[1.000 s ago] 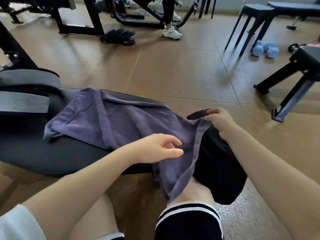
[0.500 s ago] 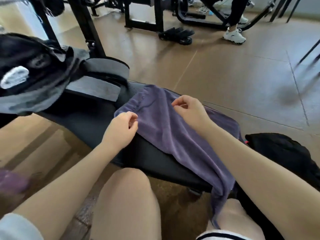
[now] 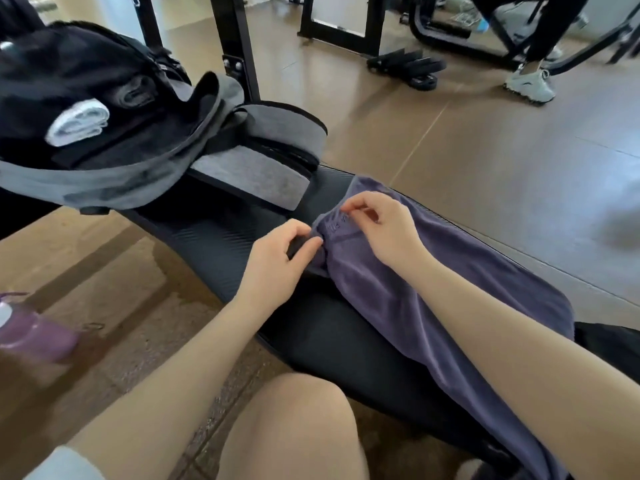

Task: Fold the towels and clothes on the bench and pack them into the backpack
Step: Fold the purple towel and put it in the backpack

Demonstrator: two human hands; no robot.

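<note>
Purple towel (image 3: 433, 292) lies lengthwise along the black padded bench (image 3: 221, 251), far end bunched near the bench middle, near end draping off the bench edge at lower right. Both hands work its far end. Left hand (image 3: 277, 261) sits at the towel's left corner, knuckles up, fingers curled, thumb and forefinger pinching the hem; corner is lifted slightly off the pad. Left forearm runs in from lower left, white sleeve (image 3: 59, 462) at the frame edge. Right hand (image 3: 384, 230) sits just right of it, on top of the towel, palm down, wrist bent, fingers hooked with the thumb and forefinger tips pinching the far edge near some faint lettering. Right forearm crosses over the towel from the lower right. The two hands are close together, not touching.

Backpack (image 3: 104, 133) sits on the left end of the bench, grey and black, main compartment unzipped and gaping toward the camera. Inside it a rolled white towel (image 3: 78, 128) and a dark rolled item (image 3: 136, 93) beside it. Grey shoulder straps (image 3: 263, 150) spill onto the bench toward the towel, not touching it.

Bare knee (image 3: 294, 427) at bottom centre. Black garment (image 3: 609, 344) at right edge, just past the towel. Purple bottle (image 3: 31, 334), blurred, on the floor at left. Brown floor (image 3: 485, 150) behind; black rack frame (image 3: 239, 46), stacked black plates (image 3: 408, 69), another person's grey sneaker (image 3: 530, 84) at upper right.
</note>
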